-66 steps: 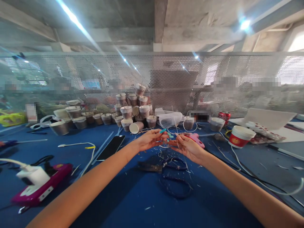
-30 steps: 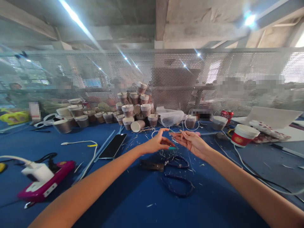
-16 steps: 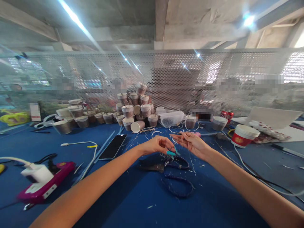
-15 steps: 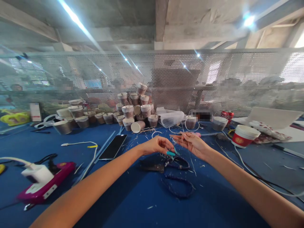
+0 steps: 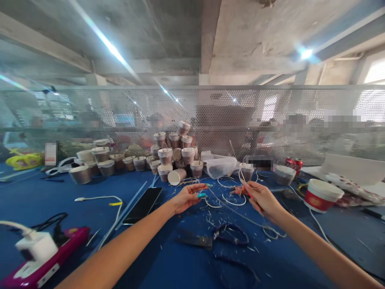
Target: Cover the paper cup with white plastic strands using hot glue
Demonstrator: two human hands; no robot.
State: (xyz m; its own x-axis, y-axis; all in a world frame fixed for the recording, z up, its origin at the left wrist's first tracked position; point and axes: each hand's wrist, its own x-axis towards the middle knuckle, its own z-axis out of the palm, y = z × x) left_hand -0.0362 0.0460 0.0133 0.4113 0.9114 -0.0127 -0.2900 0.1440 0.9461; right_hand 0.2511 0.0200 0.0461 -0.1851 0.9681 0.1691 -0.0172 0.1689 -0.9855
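Note:
Left of centre, my left hand (image 5: 184,198), with turquoise nails, is raised over the blue table. Its thumb and forefinger come together at the near end of a thin pale cord (image 5: 234,210), which trails rightward to a small coil. My right hand (image 5: 264,200) is closed, with a thin white strip (image 5: 242,175) standing up at its thumb and fingertips. A pinkish object (image 5: 240,190) sits beside those fingertips, partly hidden. Below both hands lie large scissors (image 5: 204,241) with dark blue wrapped handles, among white scraps.
Small pots (image 5: 165,156) with white rims are stacked at the back. A phone (image 5: 144,205) and a magenta power strip (image 5: 45,257) lie on the left. Red-and-white paper cups (image 5: 322,195), drink cans (image 5: 294,165) and a clear plastic cup (image 5: 221,165) stand farther off.
My left hand has moved away from above the scissors, left and slightly farther back. My right hand has shifted right and turned, its fingers now curled in. The view has tilted upward.

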